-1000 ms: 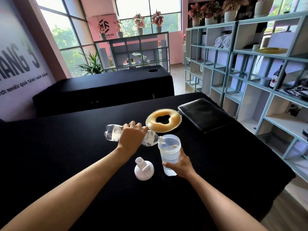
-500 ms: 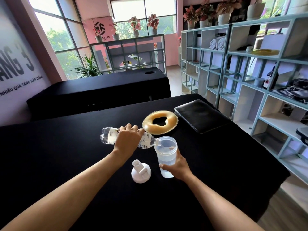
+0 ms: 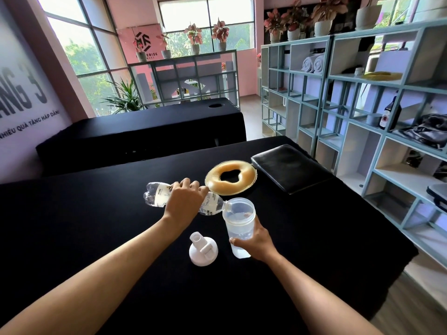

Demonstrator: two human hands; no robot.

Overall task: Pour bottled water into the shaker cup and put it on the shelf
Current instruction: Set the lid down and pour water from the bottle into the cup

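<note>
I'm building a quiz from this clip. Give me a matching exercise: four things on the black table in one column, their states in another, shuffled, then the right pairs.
Things:
1. water bottle
2. shaker cup
3. white lid
4. yellow ring cushion

States:
A. lying loose on the table, touched by neither hand
B. tipped on its side in the left hand
C. flat beside the black pad
D. upright, held near its base by the right hand

Pairs: 1-B, 2-D, 3-A, 4-C
</note>
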